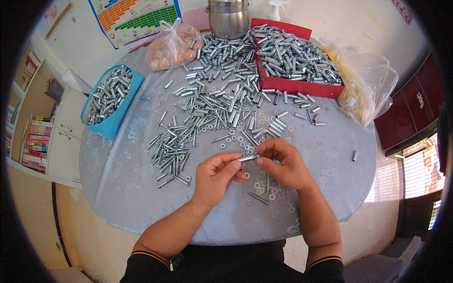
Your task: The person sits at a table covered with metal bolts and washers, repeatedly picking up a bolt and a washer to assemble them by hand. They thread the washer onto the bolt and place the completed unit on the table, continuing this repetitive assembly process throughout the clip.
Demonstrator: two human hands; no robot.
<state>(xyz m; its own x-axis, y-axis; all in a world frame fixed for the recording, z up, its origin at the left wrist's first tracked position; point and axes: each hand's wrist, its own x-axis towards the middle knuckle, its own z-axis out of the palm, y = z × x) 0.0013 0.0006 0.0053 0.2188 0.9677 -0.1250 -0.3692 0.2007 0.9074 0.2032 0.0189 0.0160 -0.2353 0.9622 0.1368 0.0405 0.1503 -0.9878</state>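
Head view: both hands are pinching one small metal bolt (247,158) between them — left hand (216,177) fingers clamped on one end, right hand (282,163) fingers on the other, just above the grey surface (118,184). Loose bolts (207,106) and washers (236,140) are lying scattered beyond — red tray (295,86) and blue box (115,123) are sitting further back.

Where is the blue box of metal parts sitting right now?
In the head view, the blue box sits at the table's left edge, far from both hands, left of the loose bolts and below-left of the orange plastic bag.
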